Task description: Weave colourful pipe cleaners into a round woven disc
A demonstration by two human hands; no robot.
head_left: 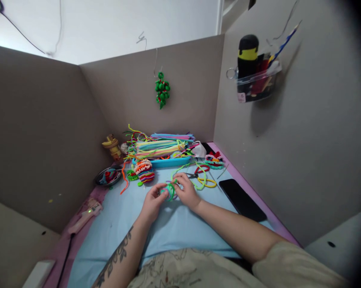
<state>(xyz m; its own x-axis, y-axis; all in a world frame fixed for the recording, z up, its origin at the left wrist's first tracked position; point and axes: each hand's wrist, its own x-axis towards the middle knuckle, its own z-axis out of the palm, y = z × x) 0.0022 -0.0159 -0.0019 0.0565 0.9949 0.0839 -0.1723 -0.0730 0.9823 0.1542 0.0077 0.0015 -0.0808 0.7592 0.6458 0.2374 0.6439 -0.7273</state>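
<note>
Mid-mat: green pipe-cleaner coil [169, 191], fuzzy, curled; L hand [152, 201] + R hand [187, 191] fingers pinching it.

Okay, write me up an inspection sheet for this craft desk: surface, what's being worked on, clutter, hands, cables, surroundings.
Surface: light blue mat on a pink desk.
Job's things: green pipe-cleaner piece, held between both hands.
Clutter: pipe-cleaner pile on a blue tray, finished coils, metal dish, black phone, glue gun.
Hands: left hand and right hand both grip the piece.
Cables: black cord at the desk's left edge.
Surroundings: grey partitions, hanging green ornament, wall bin.
</note>
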